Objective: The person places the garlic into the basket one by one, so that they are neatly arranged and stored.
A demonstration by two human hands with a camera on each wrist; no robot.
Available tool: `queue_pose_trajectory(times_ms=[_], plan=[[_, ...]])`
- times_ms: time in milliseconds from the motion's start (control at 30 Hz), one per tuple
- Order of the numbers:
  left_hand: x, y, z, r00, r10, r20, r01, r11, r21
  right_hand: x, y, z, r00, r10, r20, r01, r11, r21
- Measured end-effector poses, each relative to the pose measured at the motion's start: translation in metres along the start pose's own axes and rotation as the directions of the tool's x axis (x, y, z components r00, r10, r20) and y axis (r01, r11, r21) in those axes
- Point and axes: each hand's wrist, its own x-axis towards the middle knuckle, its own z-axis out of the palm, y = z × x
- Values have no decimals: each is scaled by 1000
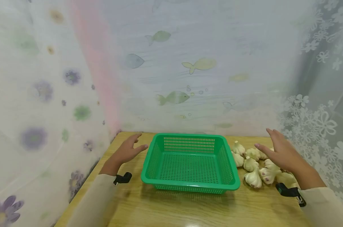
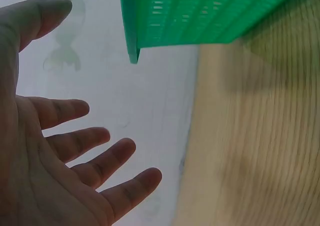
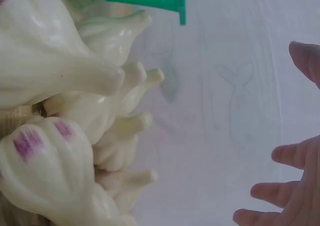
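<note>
A green plastic basket [image 1: 188, 184] with slotted sides stands in the middle of the table, with only its bare mesh floor showing inside. My left hand [image 1: 126, 152] hovers just left of its rim, fingers spread and holding nothing. In the left wrist view the basket's corner [image 2: 131, 30] is apart from the fingertips [image 2: 150, 178]. To the right of the basket lies a pile of several white garlic bulbs [image 1: 252, 178], some with purple streaks. Over the pile's right side is my right hand [image 1: 282, 153], its fingers extended and nothing in it. The right wrist view shows the bulbs [image 3: 50, 156] close up.
The wooden table [image 1: 171, 208] meets a fish-print curtain [image 1: 174, 75] along its back edge. A flower-print sheet [image 1: 35, 119] hangs along the left side. White lace-like flowers [image 1: 324, 123] pattern the curtain at the right.
</note>
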Motion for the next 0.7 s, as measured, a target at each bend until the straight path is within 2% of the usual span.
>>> queue_pose_trajectory(times_ms=[133,300,500,700], plan=[[-3,0,12,999,-38,-19,36,996,-80,-5,15,4,999,7,-49,-2,995,95],[-8,1,25,997,-54,-47,45,981,-189,-11,33,9,993,36,-112,-21,991,134],[-3,3,40,998,-37,-53,22,964,-264,-29,57,13,973,166,-158,-135,973,187],[0,5,48,999,-5,-47,-10,953,-304,-41,82,20,956,268,-122,-229,936,266]])
